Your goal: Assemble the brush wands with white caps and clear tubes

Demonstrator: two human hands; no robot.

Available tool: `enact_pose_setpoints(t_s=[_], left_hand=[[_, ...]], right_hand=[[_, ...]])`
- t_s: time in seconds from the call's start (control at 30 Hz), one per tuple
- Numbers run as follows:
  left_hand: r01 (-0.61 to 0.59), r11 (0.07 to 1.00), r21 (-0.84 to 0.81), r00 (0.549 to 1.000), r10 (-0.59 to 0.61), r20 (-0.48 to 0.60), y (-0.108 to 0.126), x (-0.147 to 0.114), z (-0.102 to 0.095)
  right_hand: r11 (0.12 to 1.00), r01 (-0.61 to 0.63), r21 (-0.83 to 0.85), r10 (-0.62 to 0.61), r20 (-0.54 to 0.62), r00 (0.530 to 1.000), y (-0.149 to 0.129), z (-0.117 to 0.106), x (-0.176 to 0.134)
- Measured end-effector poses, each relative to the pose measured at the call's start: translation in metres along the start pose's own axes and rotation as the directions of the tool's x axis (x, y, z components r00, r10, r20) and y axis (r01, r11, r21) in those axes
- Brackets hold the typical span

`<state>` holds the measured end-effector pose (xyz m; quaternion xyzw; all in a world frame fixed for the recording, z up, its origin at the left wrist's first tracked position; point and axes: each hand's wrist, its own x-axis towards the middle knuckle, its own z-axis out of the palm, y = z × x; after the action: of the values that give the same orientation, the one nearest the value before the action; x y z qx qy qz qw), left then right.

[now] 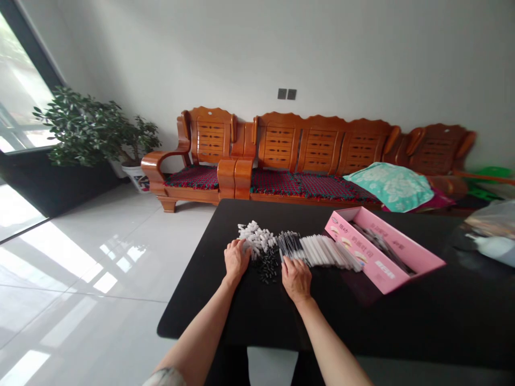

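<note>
On the black table, my left hand [237,261] is at the near left side of a pile of small white cylindrical pieces [259,236]. Its fingers are bent and close together, their tips among the pieces; what they grip is hidden. My right hand [296,280] rests at the near end of a row of thin dark rods with pale tips [288,244]. Its fingers are curled in, and I cannot make out what is in them. Between the hands lies a scatter of small black pieces [267,267]. White translucent tubes [325,251] lie side by side right of the rods.
A pink open box [372,268] holding long dark sticks stands right of the tubes. A plastic bag and white object [497,247] are at the table's right end. Behind the black table [257,316] are a wooden sofa [237,179], a turquoise cushion [396,185] and a potted plant [98,128].
</note>
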<state>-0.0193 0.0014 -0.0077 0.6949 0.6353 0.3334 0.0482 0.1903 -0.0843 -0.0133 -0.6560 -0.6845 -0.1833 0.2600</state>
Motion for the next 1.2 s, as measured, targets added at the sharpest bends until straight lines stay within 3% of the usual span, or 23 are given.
enact_pose_setpoints(t_s=[0.33,0.5,0.57,0.7,0.8,1.07,1.2], left_hand=[[-0.038,0.999,-0.035,0.999,0.038,0.018,0.004,-0.002,-0.004],[-0.019,0.977,-0.214,0.983,-0.021,-0.184,-0.001,-0.004,-0.004],[-0.024,0.970,-0.243,0.977,-0.029,-0.211,-0.003,-0.007,0.000],[0.013,0.977,-0.211,0.984,-0.050,-0.171,-0.002,-0.015,0.011],[-0.033,0.982,-0.185,0.997,0.019,-0.074,0.003,-0.016,0.015],[-0.052,0.985,-0.164,0.997,0.041,-0.066,0.006,-0.024,-0.001],[-0.053,0.981,-0.188,0.999,0.051,-0.018,0.001,-0.025,0.001]], right_hand=[[0.985,0.081,0.154,-0.077,-0.030,0.997,0.001,0.000,0.004],[0.978,0.003,0.209,0.035,-0.177,0.984,0.009,0.004,0.000],[0.978,-0.039,0.204,0.083,-0.209,0.974,0.012,0.007,-0.001],[0.986,-0.027,0.167,0.054,-0.161,0.985,0.014,0.013,0.000],[0.991,-0.019,0.129,0.030,-0.089,0.996,0.012,0.014,0.001],[0.977,0.043,0.210,-0.028,-0.074,0.997,0.008,0.009,0.001],[0.970,0.030,0.243,-0.013,-0.072,0.997,0.007,0.008,0.002]])
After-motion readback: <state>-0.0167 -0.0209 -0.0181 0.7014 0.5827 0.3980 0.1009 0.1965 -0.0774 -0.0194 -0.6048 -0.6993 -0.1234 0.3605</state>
